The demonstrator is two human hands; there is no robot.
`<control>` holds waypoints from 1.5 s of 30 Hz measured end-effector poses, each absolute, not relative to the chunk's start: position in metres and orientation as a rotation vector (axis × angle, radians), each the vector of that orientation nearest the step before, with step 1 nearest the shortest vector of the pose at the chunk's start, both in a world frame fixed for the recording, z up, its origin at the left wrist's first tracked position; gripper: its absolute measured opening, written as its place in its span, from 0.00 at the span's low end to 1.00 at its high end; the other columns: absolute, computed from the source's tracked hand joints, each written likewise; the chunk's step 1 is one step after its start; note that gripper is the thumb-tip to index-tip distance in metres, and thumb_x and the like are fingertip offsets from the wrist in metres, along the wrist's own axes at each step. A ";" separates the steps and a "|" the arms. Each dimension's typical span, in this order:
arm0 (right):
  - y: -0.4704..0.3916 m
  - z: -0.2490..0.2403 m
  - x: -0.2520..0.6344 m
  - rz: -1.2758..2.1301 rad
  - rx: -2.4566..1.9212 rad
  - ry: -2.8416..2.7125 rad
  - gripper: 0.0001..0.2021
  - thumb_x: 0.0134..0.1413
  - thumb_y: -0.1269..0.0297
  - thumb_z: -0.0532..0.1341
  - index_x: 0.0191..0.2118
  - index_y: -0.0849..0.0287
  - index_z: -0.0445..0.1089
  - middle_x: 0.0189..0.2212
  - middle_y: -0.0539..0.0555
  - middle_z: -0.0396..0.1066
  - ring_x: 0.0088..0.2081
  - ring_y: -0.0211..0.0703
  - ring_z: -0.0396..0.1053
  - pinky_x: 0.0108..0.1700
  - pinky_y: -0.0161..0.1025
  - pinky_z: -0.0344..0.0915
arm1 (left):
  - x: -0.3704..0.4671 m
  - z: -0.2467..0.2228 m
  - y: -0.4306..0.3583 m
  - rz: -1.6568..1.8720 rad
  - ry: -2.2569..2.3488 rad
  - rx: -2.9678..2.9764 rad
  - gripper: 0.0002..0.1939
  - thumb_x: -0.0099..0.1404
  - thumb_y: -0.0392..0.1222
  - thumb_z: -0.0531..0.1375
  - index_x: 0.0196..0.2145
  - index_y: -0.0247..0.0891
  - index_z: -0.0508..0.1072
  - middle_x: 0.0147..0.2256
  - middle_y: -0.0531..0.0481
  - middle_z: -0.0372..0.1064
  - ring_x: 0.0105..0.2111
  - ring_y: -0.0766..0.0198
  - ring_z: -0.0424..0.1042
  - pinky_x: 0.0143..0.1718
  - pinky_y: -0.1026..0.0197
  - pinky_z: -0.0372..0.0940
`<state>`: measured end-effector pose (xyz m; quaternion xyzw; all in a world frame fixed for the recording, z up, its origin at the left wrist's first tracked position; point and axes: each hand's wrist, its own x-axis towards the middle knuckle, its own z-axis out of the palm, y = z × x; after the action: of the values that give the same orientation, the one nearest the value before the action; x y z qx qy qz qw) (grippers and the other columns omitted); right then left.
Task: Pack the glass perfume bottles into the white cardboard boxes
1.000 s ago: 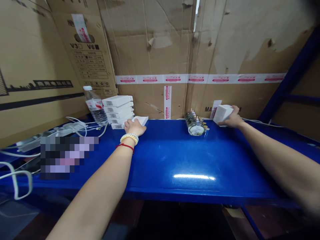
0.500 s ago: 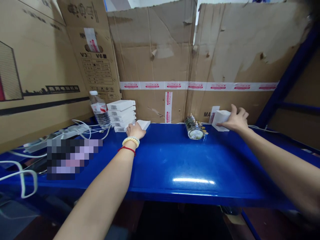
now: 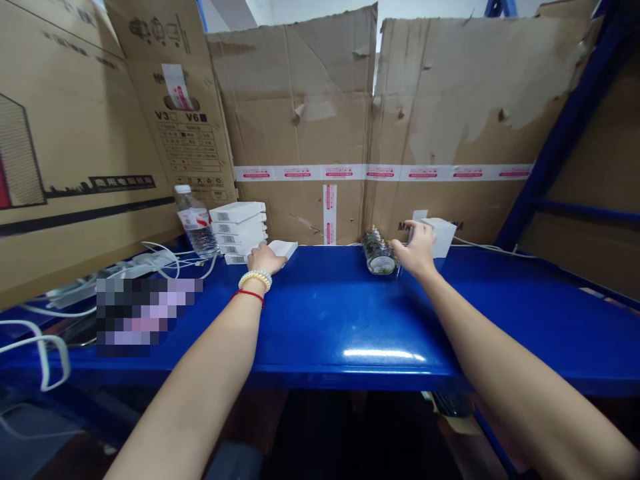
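Observation:
My left hand (image 3: 265, 259) lies far back on the blue shelf (image 3: 340, 313), fingers curled over a small flat white box (image 3: 285, 248) beside a stack of white boxes (image 3: 238, 228). It wears a bead bracelet and a red string at the wrist. My right hand (image 3: 417, 251) reaches to the right end of a glass jar (image 3: 378, 253) lying on its side, with small metal parts inside. Its fingers are spread, touching or nearly touching the jar. A white cube-shaped box (image 3: 442, 235) stands just behind that hand, free of it.
A water bottle (image 3: 195, 223) stands left of the stack. A power strip with white cables (image 3: 145, 259) lies at the left. Cardboard sheets (image 3: 310, 133) wall the back and left. A blue shelf post (image 3: 565, 127) slants at the right.
My right hand has let go of the white cube-shaped box, left it by the back wall, and moved left to the jar. My left hand has stayed on the flat white box.

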<state>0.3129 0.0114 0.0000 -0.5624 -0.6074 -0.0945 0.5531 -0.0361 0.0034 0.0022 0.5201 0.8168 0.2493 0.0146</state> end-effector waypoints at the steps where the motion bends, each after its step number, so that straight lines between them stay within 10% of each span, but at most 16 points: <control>1: 0.012 -0.003 0.316 -0.185 -1.333 -1.445 0.22 0.42 0.64 0.58 0.47 0.60 0.64 0.46 0.62 0.64 0.52 0.57 0.58 0.57 0.55 0.54 | -0.036 0.004 0.004 0.776 2.520 1.627 0.38 0.49 0.50 0.64 0.54 0.28 0.60 0.54 0.27 0.62 0.56 0.40 0.64 0.54 0.49 0.60; 21: 0.006 -0.003 0.335 -0.006 -1.419 -1.894 0.16 0.38 0.69 0.61 0.39 0.58 0.73 0.40 0.57 0.69 0.47 0.53 0.66 0.53 0.50 0.63 | -0.028 -0.008 0.012 1.302 1.766 2.278 0.44 0.35 0.31 0.67 0.51 0.36 0.55 0.48 0.43 0.50 0.57 0.44 0.54 0.63 0.43 0.51; 45: -0.001 0.001 0.326 -0.067 -1.375 -1.865 0.16 0.41 0.67 0.59 0.41 0.58 0.72 0.42 0.58 0.70 0.48 0.54 0.65 0.55 0.51 0.60 | 0.007 -0.009 0.003 1.511 1.094 2.815 0.44 0.46 0.40 0.69 0.55 0.38 0.48 0.56 0.35 0.54 0.59 0.47 0.59 0.60 0.42 0.57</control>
<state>0.3259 -0.0009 0.0012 -0.5435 -0.7373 -0.0266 0.4004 0.0074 0.0031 -0.0092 0.8278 0.3216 0.4444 -0.1174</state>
